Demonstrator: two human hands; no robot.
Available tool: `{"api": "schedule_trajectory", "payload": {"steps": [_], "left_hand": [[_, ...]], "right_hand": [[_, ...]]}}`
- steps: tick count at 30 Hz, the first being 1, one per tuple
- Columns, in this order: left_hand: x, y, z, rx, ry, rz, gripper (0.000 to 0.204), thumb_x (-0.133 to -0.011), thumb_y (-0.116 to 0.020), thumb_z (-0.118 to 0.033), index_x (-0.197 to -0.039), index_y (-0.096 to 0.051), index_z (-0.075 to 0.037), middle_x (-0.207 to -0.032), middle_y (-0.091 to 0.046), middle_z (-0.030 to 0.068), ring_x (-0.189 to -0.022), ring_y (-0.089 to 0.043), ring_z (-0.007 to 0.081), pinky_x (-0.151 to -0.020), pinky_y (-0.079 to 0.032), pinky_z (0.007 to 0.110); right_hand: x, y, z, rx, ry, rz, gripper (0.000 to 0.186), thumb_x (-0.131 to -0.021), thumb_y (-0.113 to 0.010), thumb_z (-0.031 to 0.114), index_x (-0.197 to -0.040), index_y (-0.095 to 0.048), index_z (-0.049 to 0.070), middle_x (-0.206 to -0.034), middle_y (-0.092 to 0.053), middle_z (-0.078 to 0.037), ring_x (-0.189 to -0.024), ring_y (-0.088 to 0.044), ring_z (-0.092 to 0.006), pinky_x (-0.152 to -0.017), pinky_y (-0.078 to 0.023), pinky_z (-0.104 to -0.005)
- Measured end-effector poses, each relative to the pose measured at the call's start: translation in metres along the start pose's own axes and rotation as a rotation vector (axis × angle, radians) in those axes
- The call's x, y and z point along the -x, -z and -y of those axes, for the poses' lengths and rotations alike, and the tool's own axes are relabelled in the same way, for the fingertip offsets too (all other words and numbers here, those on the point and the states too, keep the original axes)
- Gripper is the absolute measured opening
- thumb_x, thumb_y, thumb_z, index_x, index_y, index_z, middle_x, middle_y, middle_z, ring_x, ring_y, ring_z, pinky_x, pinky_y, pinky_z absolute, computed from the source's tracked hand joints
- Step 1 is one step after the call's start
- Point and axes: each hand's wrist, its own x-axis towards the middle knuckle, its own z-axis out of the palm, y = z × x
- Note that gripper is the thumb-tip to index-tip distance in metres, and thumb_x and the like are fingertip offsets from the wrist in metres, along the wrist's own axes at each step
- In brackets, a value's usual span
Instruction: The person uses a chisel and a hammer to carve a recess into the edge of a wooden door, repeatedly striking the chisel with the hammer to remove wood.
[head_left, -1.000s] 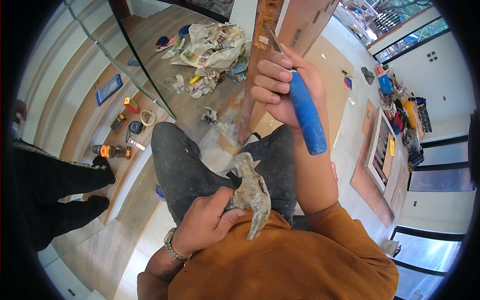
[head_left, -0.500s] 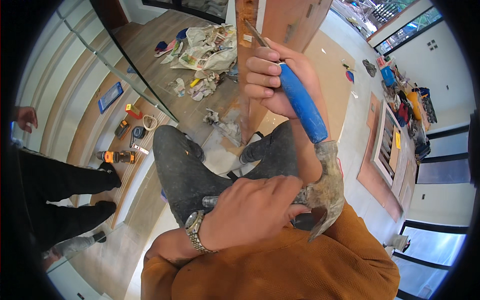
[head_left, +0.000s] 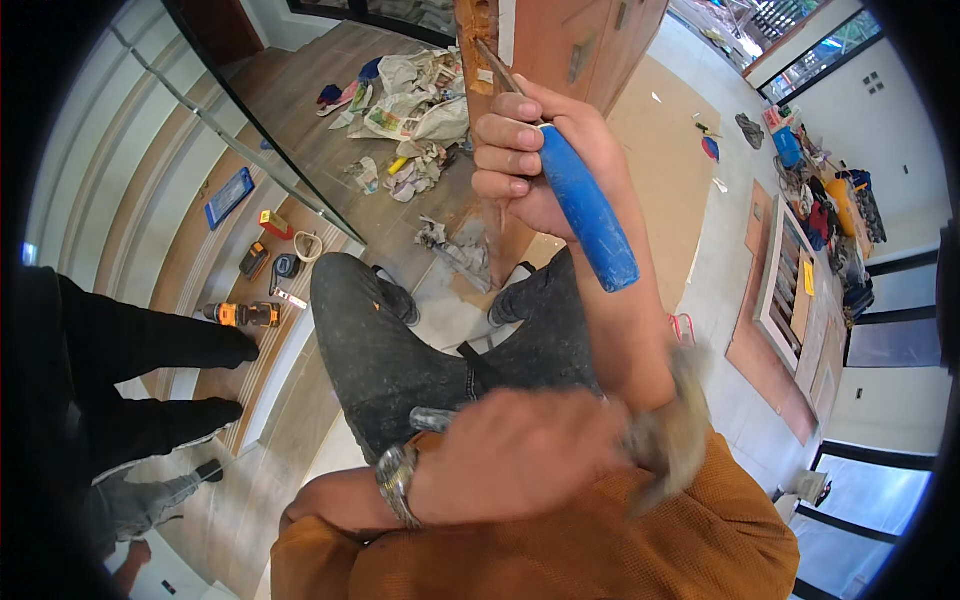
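Observation:
My right hand is closed around a chisel with a blue handle. Its blade reaches up to a rough cut recess in the edge of the wooden door. Below it, my left hand, wearing a metal watch, grips a worn claw hammer. The hammer head, blurred by motion, is in front of my right forearm, below the chisel handle's end and apart from it. My dark-trousered knees are spread beneath both hands.
Wooden steps behind glass hold a drill, tape measure and small boxes. Another person's dark legs are at left. Crumpled paper lies beside the door. Boards, a framed panel and piled gear are at right.
My left hand has swung the hammer rightward from over my lap to in front of my right forearm. My right hand with the chisel has shifted slightly left in view.

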Motion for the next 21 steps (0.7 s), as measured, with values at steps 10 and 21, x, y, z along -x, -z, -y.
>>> {"api": "schedule_trajectory", "payload": {"steps": [10, 21], "left_hand": [[0.009, 0.000, 0.004, 0.189, 0.174, 0.062, 0.036, -0.086, -0.070, -0.028, -0.104, -0.054, -0.001, -0.076, -0.063, 0.0154, -0.066, -0.064, 0.0356, -0.055, -0.050, 0.043], [0.024, 0.006, 0.013, 0.245, 0.187, 0.032, 0.036, -0.087, -0.070, -0.026, -0.106, -0.055, 0.001, -0.074, -0.063, 0.0171, -0.066, -0.063, 0.0379, -0.053, -0.048, 0.043]], "right_hand": [[0.001, 0.004, 0.008, 0.124, -0.080, 0.007, 0.041, -0.105, -0.037, 0.035, -0.071, -0.045, 0.016, -0.057, -0.038, 0.004, -0.048, -0.035, -0.0096, -0.049, -0.031, -0.0260], [-0.012, -0.001, -0.018, 0.189, 0.136, -0.143, 0.044, -0.103, -0.037, 0.044, -0.070, -0.044, 0.014, -0.055, -0.046, -0.002, -0.044, -0.039, -0.0135, -0.044, -0.036, -0.0307]]}}
